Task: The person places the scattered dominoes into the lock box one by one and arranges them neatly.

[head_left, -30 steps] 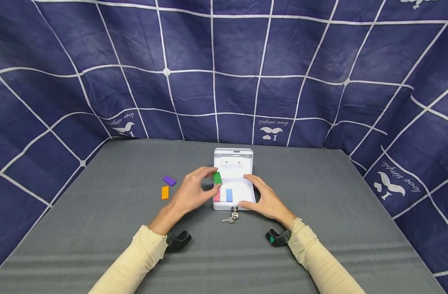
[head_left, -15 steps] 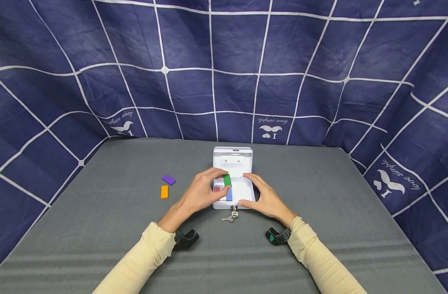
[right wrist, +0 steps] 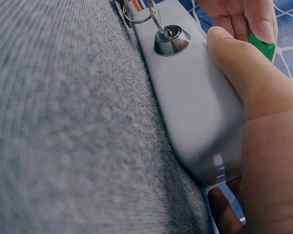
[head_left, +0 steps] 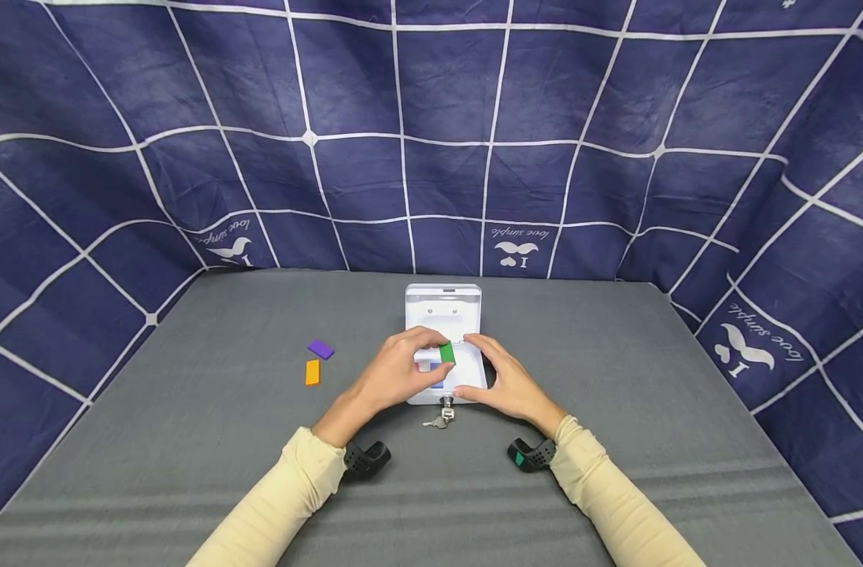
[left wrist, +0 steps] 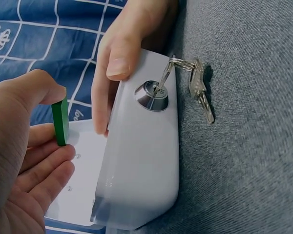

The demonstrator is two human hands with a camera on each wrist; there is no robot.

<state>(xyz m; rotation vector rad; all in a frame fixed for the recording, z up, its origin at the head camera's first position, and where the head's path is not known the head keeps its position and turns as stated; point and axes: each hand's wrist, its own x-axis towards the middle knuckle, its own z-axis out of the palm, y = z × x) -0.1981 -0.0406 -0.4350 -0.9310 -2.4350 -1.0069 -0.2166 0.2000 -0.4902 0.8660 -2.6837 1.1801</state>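
At the left of the grey, fabric-covered counter (head_left: 190, 409) lie one flat orange block (head_left: 312, 372) and, near its far end, one purple block (head_left: 321, 349), both smooth and rectangular. Next comes the left hand (head_left: 396, 374), below a cream cloth sleeve (head_left: 279, 492); its grip is narrowed to the thickness of one thin green block (head_left: 447, 354), pinched between thumb and fingertips over the open white box (head_left: 419, 400). One blue block (head_left: 437, 379) lies in the box, partly hidden by that hand. The box is smooth and hard, with rounded corners, its single lid (head_left: 442, 298) raised at the back. A shiny, cone-shaped metal lock (left wrist: 152, 96) sits in its front, one key in it; the metal keys (left wrist: 198, 82) on the ring I cannot count. Rightmost, the right hand (head_left: 512, 387) has its grip spread wide, holding the box's right side between thumb and fingers.
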